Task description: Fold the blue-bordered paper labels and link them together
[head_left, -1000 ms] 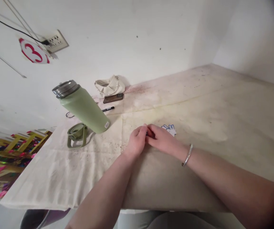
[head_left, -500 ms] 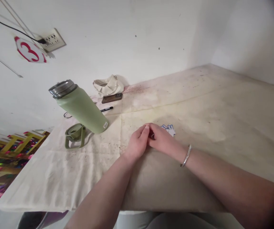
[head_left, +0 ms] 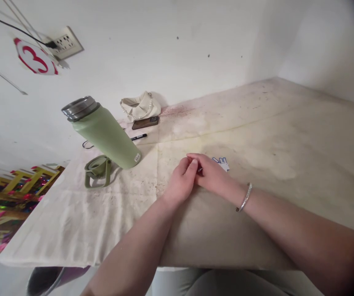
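Note:
My left hand (head_left: 180, 181) and my right hand (head_left: 210, 173) meet over the middle of the table, fingertips touching and fingers curled together. Between them a sliver of something small and greyish shows; the fingers hide the rest, so its kind is unclear. Both hands are closed around that spot. Just beyond my right hand lie small white paper-like pieces with blue outlines (head_left: 223, 163), partly covered by the hand. A silver bracelet (head_left: 246, 198) circles my right wrist.
On the left stand a green steel-necked bottle (head_left: 106, 133), uncapped, and its green lid (head_left: 98, 170). Behind are a black pen (head_left: 140, 136), a phone (head_left: 146, 122) and a cream handbag (head_left: 141, 106) against the wall. A beige cloth (head_left: 127, 230) covers the table.
My left thumb has shifted slightly along my right hand's fingers, and a little more of the gap between the hands shows. The whole view has moved a little; the objects stay put.

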Demonstrator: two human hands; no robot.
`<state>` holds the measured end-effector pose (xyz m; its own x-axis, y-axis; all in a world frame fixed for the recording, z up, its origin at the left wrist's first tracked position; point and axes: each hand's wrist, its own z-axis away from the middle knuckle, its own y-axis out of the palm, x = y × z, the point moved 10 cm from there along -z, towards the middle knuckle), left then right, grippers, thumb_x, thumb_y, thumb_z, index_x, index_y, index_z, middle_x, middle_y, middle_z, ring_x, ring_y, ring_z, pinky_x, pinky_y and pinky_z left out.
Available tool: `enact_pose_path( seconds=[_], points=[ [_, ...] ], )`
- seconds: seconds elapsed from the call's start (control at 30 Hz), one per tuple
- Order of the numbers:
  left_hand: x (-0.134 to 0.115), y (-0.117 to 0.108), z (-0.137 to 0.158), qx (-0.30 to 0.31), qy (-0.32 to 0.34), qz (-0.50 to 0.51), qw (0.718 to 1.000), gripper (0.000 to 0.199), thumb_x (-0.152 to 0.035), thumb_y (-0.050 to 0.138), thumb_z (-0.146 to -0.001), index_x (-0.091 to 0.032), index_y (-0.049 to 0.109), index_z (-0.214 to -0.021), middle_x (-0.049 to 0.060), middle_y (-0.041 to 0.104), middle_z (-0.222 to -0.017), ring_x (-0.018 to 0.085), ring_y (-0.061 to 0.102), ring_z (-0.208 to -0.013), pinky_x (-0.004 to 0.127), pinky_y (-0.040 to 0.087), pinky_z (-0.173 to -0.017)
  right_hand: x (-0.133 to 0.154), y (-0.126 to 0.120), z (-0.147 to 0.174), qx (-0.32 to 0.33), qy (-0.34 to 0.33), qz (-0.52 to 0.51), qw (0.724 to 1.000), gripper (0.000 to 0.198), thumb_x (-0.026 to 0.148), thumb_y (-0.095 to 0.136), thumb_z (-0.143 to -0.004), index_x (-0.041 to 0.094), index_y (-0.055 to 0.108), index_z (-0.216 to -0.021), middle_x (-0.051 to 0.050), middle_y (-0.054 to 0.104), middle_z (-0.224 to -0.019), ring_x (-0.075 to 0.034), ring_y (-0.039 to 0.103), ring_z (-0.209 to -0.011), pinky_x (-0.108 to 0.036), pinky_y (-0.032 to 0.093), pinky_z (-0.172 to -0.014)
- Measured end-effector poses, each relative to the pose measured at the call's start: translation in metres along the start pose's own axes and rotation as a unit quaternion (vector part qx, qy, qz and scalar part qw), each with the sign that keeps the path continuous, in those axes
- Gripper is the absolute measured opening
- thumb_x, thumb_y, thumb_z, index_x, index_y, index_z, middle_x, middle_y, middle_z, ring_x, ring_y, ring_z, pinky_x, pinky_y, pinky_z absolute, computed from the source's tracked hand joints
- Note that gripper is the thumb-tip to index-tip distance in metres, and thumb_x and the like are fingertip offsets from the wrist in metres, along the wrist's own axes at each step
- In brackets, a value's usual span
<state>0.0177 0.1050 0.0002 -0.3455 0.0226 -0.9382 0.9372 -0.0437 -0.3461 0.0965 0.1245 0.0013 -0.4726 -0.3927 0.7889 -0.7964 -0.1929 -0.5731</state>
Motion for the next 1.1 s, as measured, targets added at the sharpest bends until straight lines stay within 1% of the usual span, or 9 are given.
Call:
enact_pose_path(
  seconds=[0.13, 0.43, 0.57, 0.63, 0.7, 0.8, 0.87, 0.93, 1.1],
  points=[
    [0.0, -0.001, 0.001, -0.01, -0.011, 0.008, 1.0, 0.03, -0.046, 0.043, -0.089, -0.019, 0.057, -0.091, 0.004, 0.06, -0.08, 0.015, 0.056, -0.073, 0.026, 0.042, -0.066, 0.001, -0.001, 0.0, 0.001, 0.001, -0.002, 1.0, 0.053, 0.019, 0.053, -0.074, 0.016, 0.048, -0.127, -0.01, 0.053, -0.127, -0.021, 0.052, -0.113, -0.035, 0.044, -0.096],
    [0.002, 0.001, 0.0, 0.013, -0.007, -0.022, 1.0, 0.035, -0.051, 0.036, -0.091, -0.02, 0.052, -0.095, 0.005, 0.062, -0.093, 0.016, 0.058, -0.083, 0.029, 0.042, -0.075, -0.001, -0.001, 0.001, -0.011, -0.002, 0.001, 1.0, 0.057, 0.016, 0.056, -0.071, 0.015, 0.047, -0.128, -0.012, 0.052, -0.127, -0.022, 0.053, -0.113, -0.037, 0.044, -0.096],
    [0.001, 0.002, 0.0, 0.018, -0.002, -0.042, 0.999, 0.036, -0.051, 0.034, -0.092, -0.02, 0.052, -0.094, 0.005, 0.061, -0.094, 0.017, 0.057, -0.086, 0.03, 0.042, -0.078, -0.001, 0.0, 0.0, -0.007, -0.001, 0.01, 1.0, 0.055, 0.017, 0.056, -0.072, 0.013, 0.048, -0.126, -0.012, 0.053, -0.126, -0.023, 0.052, -0.113, -0.037, 0.043, -0.097],
    [0.001, 0.002, 0.0, 0.017, 0.001, -0.058, 0.998, 0.037, -0.052, 0.033, -0.092, -0.02, 0.052, -0.092, 0.005, 0.06, -0.095, 0.018, 0.056, -0.088, 0.031, 0.041, -0.078, 0.001, 0.0, 0.0, 0.003, -0.002, 0.014, 1.0, 0.049, 0.018, 0.055, -0.073, 0.014, 0.049, -0.122, -0.012, 0.054, -0.124, -0.023, 0.053, -0.111, -0.037, 0.043, -0.095],
    [0.0, 0.001, 0.001, 0.013, 0.005, -0.074, 0.997, 0.038, -0.052, 0.032, -0.092, -0.02, 0.052, -0.09, 0.005, 0.06, -0.093, 0.018, 0.056, -0.087, 0.031, 0.041, -0.078, 0.006, 0.0, 0.0, 0.022, -0.012, 0.015, 1.0, 0.04, 0.018, 0.053, -0.074, 0.017, 0.053, -0.114, -0.01, 0.059, -0.116, -0.022, 0.056, -0.103, -0.035, 0.045, -0.088],
    [-0.003, 0.002, 0.001, 0.013, 0.012, -0.095, 0.995, 0.039, -0.052, 0.031, -0.092, -0.019, 0.052, -0.09, 0.006, 0.061, -0.094, 0.019, 0.056, -0.088, 0.033, 0.041, -0.08, 0.014, 0.001, 0.001, 0.052, -0.033, 0.006, 0.998, 0.024, 0.015, 0.049, -0.074, 0.019, 0.054, -0.097, -0.005, 0.063, -0.093, -0.018, 0.059, -0.084, -0.03, 0.047, -0.073],
    [-0.005, 0.003, 0.002, 0.02, 0.015, -0.105, 0.994, 0.039, -0.052, 0.03, -0.092, -0.02, 0.053, -0.093, 0.006, 0.062, -0.097, 0.02, 0.056, -0.091, 0.033, 0.041, -0.081, 0.016, 0.0, 0.001, 0.059, -0.032, 0.001, 0.998, 0.017, 0.014, 0.05, -0.073, 0.019, 0.053, -0.089, -0.003, 0.062, -0.087, -0.017, 0.059, -0.08, -0.028, 0.046, -0.069],
    [-0.006, 0.005, 0.003, 0.029, 0.011, -0.12, 0.992, 0.04, -0.053, 0.03, -0.092, -0.02, 0.053, -0.097, 0.007, 0.062, -0.1, 0.021, 0.057, -0.093, 0.034, 0.041, -0.083, 0.014, 0.001, 0.0, 0.064, -0.026, -0.003, 0.998, 0.016, 0.015, 0.051, -0.071, 0.019, 0.052, -0.086, -0.003, 0.063, -0.088, -0.017, 0.059, -0.083, -0.027, 0.046, -0.071],
    [-0.007, 0.009, 0.005, 0.055, 0.005, -0.167, 0.984, 0.043, -0.055, 0.03, -0.091, -0.02, 0.052, -0.104, 0.01, 0.064, -0.102, 0.024, 0.059, -0.094, 0.038, 0.042, -0.084, 0.009, 0.004, -0.001, 0.073, -0.021, 0.007, 0.997, 0.027, 0.016, 0.053, -0.07, 0.02, 0.053, -0.097, -0.005, 0.063, -0.099, -0.019, 0.06, -0.088, -0.029, 0.047, -0.074]
  ],
)
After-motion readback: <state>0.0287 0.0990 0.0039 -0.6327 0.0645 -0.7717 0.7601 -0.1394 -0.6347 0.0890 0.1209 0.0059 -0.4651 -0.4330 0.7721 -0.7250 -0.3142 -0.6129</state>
